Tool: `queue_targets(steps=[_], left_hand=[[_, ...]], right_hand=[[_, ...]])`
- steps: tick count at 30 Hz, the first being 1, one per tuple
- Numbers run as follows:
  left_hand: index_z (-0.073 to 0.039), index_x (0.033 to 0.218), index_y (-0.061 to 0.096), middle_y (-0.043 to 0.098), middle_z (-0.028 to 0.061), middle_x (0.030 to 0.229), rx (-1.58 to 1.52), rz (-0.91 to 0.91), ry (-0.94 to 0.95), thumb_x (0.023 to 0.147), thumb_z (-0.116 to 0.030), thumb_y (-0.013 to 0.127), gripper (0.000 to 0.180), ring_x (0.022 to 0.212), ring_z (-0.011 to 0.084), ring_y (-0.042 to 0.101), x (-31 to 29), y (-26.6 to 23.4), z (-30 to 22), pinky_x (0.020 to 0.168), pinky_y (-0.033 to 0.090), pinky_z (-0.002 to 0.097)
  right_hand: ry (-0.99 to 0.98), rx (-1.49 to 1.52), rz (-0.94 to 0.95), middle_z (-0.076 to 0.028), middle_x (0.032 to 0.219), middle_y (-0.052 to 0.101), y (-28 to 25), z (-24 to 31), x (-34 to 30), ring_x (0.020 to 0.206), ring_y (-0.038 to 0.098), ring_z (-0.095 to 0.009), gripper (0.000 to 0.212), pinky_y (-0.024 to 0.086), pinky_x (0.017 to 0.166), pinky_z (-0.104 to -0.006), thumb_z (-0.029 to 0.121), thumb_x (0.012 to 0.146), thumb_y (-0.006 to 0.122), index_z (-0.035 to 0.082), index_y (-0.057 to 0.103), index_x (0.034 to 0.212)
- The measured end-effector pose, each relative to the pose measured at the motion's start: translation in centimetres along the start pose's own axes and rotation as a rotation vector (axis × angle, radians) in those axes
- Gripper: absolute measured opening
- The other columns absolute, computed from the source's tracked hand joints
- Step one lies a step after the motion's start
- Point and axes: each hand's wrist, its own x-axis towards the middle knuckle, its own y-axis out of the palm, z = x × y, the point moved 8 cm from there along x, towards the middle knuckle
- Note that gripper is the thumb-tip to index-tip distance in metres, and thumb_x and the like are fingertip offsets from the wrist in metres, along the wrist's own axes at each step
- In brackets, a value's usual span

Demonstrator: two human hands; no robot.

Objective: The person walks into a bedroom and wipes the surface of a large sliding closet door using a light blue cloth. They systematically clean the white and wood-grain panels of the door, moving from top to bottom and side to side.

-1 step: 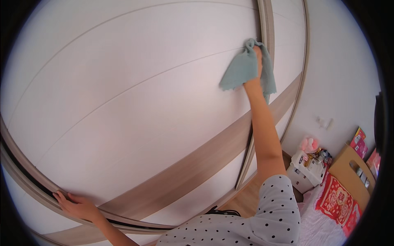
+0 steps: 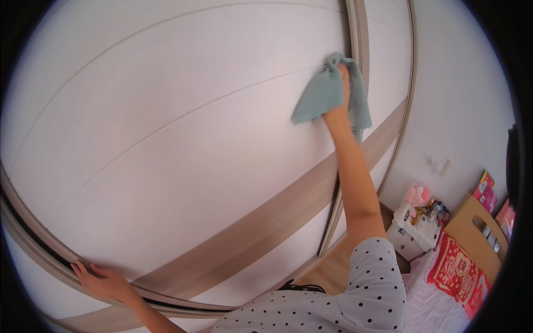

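Short-sleeved polka-dot top, bare forearms

Top: pale grey-white ground, patterned throughout with small, round, black dots at fairly even spacing. Right sleeve: matching dotted fabric, loose cut, plain curved hem finishing just above the elbow; soft creasing. Right forearm: bare, without visible markings. Left forearm: bare along the visible length, remainder cut off by the lower edge. Right hand: ungloved, partly hidden. Left hand: ungloved, fingers uncovered.
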Motion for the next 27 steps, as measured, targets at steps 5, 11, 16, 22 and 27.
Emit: queue_targets(steps=[5,11,16,22,27], left_hand=[[-0.013,0.114,0.064,0.063,0.0013,0.116,0.125,-0.076,-0.007,0.081,0.001,0.055,0.036,0.097,0.0247,0.058,0.5,-0.6,0.4,0.082,0.045,0.0361],[-0.023,0.110,0.067,0.065,-0.0117,0.108,0.350,-0.058,0.025,0.077,0.005,0.049,0.047,0.090,0.0166,0.056,0.8,-0.2,3.1,0.067,0.042,0.0313],[-0.024,0.111,0.067,0.066,-0.0129,0.105,0.381,0.018,0.075,0.077,0.005,0.048,0.048,0.087,0.0163,0.053,0.5,0.3,2.3,0.067,0.039,0.0325],[-0.025,0.120,0.062,0.064,-0.0147,0.112,0.389,0.061,0.119,0.080,0.000,0.047,0.050,0.089,0.0175,0.052,0.5,-0.1,1.9,0.073,0.036,0.0367],[-0.025,0.122,0.061,0.062,-0.0143,0.116,0.435,0.041,0.128,0.080,-0.001,0.046,0.051,0.090,0.0177,0.052,0.6,0.3,2.3,0.075,0.034,0.0363]], right_hand=[[-0.119,-0.109,-0.005,-0.030,0.131,0.039,-0.4,3.9,-1.6,0.121,0.039,-0.043,0.048,0.031,0.104,-0.0449,0.014,0.084,0.051,-0.007,0.038,0.126],[0.074,-0.117,0.009,-0.027,0.130,0.042,-0.3,-1.2,1.0,0.120,0.042,-0.042,0.042,0.033,0.102,-0.0439,0.012,0.085,0.050,-0.006,0.043,0.123],[-0.138,-0.061,-0.190,-0.026,0.123,0.046,-1.5,2.1,-0.1,0.119,0.042,-0.042,0.040,0.033,0.101,-0.0486,0.010,0.083,0.051,-0.005,0.045,0.120],[-0.022,0.207,-0.044,-0.027,0.115,0.048,1.8,14.1,-5.0,0.112,0.044,-0.044,0.036,0.035,0.097,-0.0509,0.006,0.080,0.052,-0.007,0.047,0.114],[-0.295,0.299,0.037,-0.024,0.107,0.051,0.8,21.5,-7.3,0.094,0.049,-0.039,0.023,0.041,0.086,-0.0462,0.001,0.081,0.047,-0.005,0.052,0.103]])
